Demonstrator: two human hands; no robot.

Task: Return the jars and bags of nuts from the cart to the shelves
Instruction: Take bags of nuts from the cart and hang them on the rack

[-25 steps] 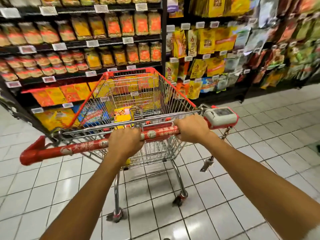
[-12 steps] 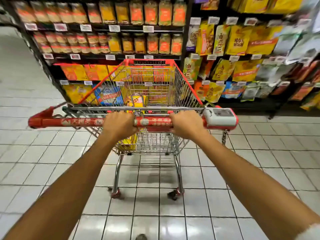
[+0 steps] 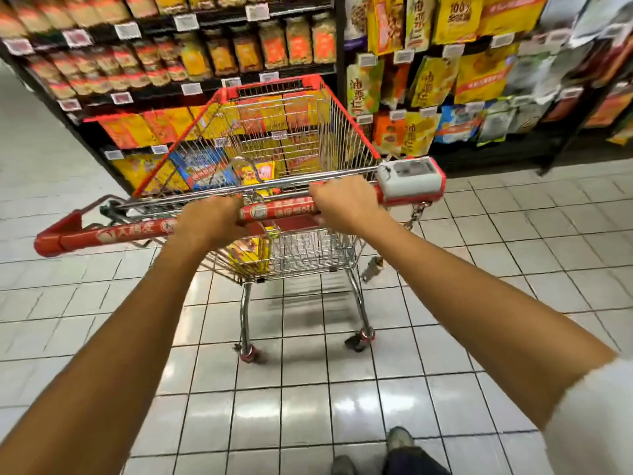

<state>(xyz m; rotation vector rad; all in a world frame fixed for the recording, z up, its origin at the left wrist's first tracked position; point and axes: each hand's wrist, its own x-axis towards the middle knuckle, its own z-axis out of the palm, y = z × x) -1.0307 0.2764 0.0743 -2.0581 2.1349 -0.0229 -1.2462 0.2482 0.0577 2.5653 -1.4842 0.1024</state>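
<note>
Wire cart [image 3: 345, 113] has a yellow bag [image 3: 246, 253] in it at the handle end, just below and between my grips. Left grip [image 3: 209, 221] and right grip [image 3: 346, 200] are both wrapped round the red handle [image 3: 281, 210]. Jars [image 3: 298, 42] line the shelves [image 3: 219, 82] right ahead.

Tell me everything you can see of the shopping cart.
The cart is a silver wire basket with red rim trim, upright on wheels on the floor, facing the shelves. Its red handle carries a white lock box at the right end. The left hand and right hand grip the handle. A yellow bag sits inside.
</note>
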